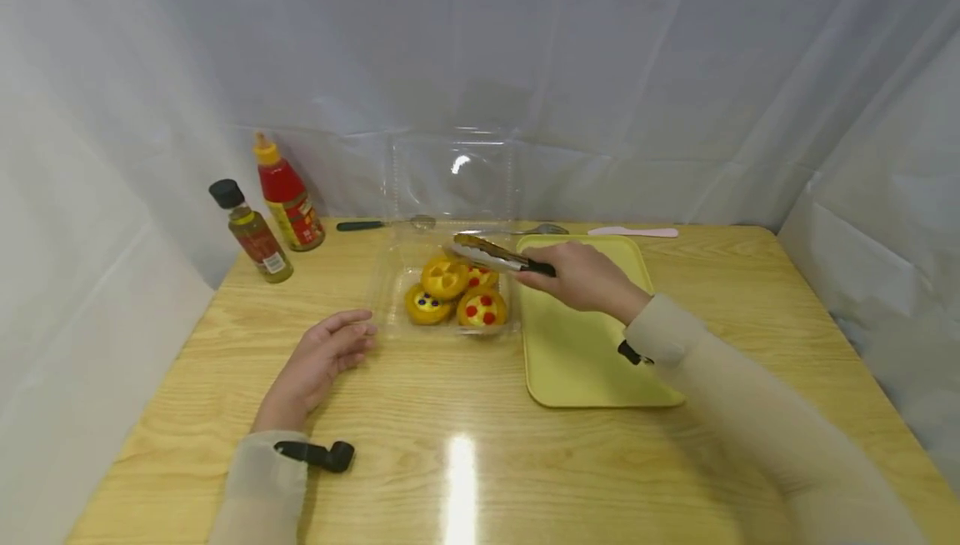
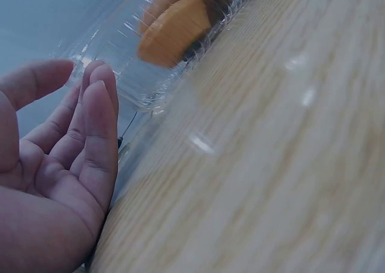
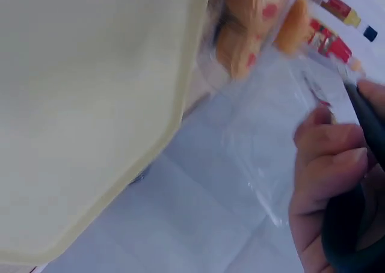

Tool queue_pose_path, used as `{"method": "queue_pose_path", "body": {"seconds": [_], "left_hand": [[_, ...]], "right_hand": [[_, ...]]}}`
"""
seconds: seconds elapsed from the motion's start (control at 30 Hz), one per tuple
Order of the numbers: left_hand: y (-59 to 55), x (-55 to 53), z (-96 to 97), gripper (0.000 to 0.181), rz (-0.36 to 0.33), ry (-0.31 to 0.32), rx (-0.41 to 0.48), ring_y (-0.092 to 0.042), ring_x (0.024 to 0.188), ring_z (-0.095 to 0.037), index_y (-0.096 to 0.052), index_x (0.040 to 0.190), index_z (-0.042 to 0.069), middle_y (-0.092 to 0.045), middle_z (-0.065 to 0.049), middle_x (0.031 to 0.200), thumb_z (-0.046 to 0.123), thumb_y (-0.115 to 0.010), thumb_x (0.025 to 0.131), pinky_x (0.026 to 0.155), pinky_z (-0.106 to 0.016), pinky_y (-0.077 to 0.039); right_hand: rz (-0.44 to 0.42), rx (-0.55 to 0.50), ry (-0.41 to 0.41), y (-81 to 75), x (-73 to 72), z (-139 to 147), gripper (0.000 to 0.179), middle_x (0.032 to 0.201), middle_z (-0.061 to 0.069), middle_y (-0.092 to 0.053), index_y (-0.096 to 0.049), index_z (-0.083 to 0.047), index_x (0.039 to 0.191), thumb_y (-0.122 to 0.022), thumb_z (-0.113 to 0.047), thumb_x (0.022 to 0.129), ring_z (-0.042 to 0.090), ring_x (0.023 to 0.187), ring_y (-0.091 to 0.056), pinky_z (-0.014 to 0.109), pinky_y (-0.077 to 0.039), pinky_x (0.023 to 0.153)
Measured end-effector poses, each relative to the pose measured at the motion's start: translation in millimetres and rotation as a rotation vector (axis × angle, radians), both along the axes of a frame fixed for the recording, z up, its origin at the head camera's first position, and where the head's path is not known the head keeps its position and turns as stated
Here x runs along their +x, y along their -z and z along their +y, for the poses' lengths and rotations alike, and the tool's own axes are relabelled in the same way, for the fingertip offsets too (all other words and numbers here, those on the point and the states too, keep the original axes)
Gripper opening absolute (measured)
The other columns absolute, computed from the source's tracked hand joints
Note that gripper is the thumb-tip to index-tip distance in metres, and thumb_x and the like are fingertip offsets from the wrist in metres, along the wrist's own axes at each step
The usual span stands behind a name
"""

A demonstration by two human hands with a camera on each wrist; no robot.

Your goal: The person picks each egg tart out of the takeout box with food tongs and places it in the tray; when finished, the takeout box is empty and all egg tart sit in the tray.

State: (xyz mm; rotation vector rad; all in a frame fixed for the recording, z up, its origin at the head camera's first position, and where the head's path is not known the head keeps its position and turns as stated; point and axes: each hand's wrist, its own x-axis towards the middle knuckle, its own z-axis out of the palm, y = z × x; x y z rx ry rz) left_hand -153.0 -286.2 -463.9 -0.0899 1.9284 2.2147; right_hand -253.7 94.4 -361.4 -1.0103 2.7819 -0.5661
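My right hand [image 1: 581,277] grips a pair of metal tongs [image 1: 491,255] by the black handle, above the left edge of the yellow tray. The tongs' tips point left, over a clear plastic clamshell container [image 1: 405,330] whose lid stands raised at the back. Inside it are several toy tarts: a plain yellow-topped tart [image 1: 444,278] rests on top, a blue-dotted tart [image 1: 426,305] lies at left, and a red-dotted tart [image 1: 482,309] at right. My left hand [image 1: 330,353] holds nothing, fingers loosely bent, with fingertips close to the container's left side.
The yellow tray [image 1: 592,378] lies right of the container. Along the back are a green-handled spoon [image 1: 360,226], a fork [image 1: 552,229] and a pink knife [image 1: 633,232]. A red sauce bottle [image 1: 288,195] and a black-capped bottle [image 1: 257,238] stand at back left.
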Motion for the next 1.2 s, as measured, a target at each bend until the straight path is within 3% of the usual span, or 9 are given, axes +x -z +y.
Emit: {"method": "queue_pose_path", "body": {"seconds": [0.2,0.37,0.53,0.67,0.77,0.93,1.17,1.2], "left_hand": [[-1.4,0.7,1.0,0.05,0.0,0.002,-0.012,-0.065,0.097,-0.011,-0.044,0.141,-0.005,-0.067,0.001,0.11,0.024,-0.057,0.102,0.08,-0.024,-0.055],[-0.9,0.8,0.8,0.05,-0.002,0.001,-0.009,-0.065,0.097,-0.01,-0.044,0.141,-0.005,-0.067,0.001,0.11,0.023,-0.057,0.102,0.08,-0.024,-0.055],[-0.2,0.9,0.3,0.05,-0.002,0.0,-0.007,-0.065,0.097,-0.011,-0.043,0.141,-0.005,-0.067,0.0,0.11,0.023,-0.057,0.102,0.079,-0.024,-0.055],[1.0,-0.4,0.0,0.052,-0.004,0.005,-0.01,-0.065,0.098,-0.012,-0.042,0.142,-0.005,-0.066,0.0,0.111,0.024,-0.058,0.102,0.08,-0.024,-0.055],[2.3,-1.0,-0.4,0.053,-0.008,0.006,-0.011,-0.065,0.098,-0.011,-0.042,0.143,-0.005,-0.066,0.001,0.11,0.025,-0.058,0.102,0.08,-0.024,-0.055],[3.7,-0.9,-0.7,0.052,-0.006,0.008,-0.01,-0.065,0.098,-0.011,-0.042,0.143,-0.004,-0.066,0.0,0.111,0.025,-0.058,0.102,0.08,-0.025,-0.055],[2.9,-0.6,-0.8,0.051,0.003,0.006,-0.009,-0.065,0.097,-0.01,-0.043,0.142,-0.005,-0.067,0.001,0.11,0.023,-0.057,0.103,0.079,-0.024,-0.055],[2.7,-0.5,-0.9,0.05,0.007,0.006,-0.008,-0.065,0.097,-0.01,-0.042,0.142,-0.005,-0.067,0.002,0.109,0.023,-0.057,0.103,0.079,-0.024,-0.055]], "right_hand": [[-0.022,0.056,-0.009,0.0,1.8,8,0.055,0.065,-0.001,-0.055,-0.054,-0.009,0.142,-0.053,-0.045,0.101,0.011,0.045,-0.036,0.03,-0.038,0.052],[0.017,0.072,-0.018,2.3,2.2,4,0.055,0.06,0.0,-0.049,-0.062,-0.01,0.133,-0.054,-0.053,0.098,0.011,0.046,-0.036,0.03,-0.034,0.05],[0.054,0.125,-0.027,2.9,2.6,-2,0.052,0.069,0.0,-0.056,-0.064,-0.013,0.122,-0.056,-0.056,0.096,0.013,0.053,-0.046,0.031,-0.04,0.054],[0.069,0.17,-0.019,5.1,1.4,-9,0.057,0.092,0.006,-0.069,-0.063,-0.012,0.129,-0.058,-0.057,0.095,0.016,0.068,-0.061,0.037,-0.051,0.066],[0.06,0.185,-0.007,8.0,-0.7,-15,0.065,0.105,0.009,-0.071,-0.056,-0.011,0.14,-0.059,-0.057,0.094,0.019,0.076,-0.065,0.04,-0.054,0.073],[0.046,0.204,0.008,13.1,-6.1,-26,0.068,0.106,0.009,-0.07,-0.057,-0.01,0.139,-0.058,-0.059,0.093,0.019,0.077,-0.064,0.041,-0.055,0.076],[-0.003,0.234,0.032,12.3,-10.9,-41,0.069,0.094,0.006,-0.067,-0.057,-0.012,0.14,-0.058,-0.062,0.092,0.019,0.074,-0.062,0.039,-0.053,0.072],[-0.006,0.237,0.031,12.1,-11.5,-43,0.069,0.099,0.007,-0.068,-0.057,-0.012,0.14,-0.057,-0.062,0.092,0.019,0.077,-0.063,0.04,-0.053,0.074]]}}
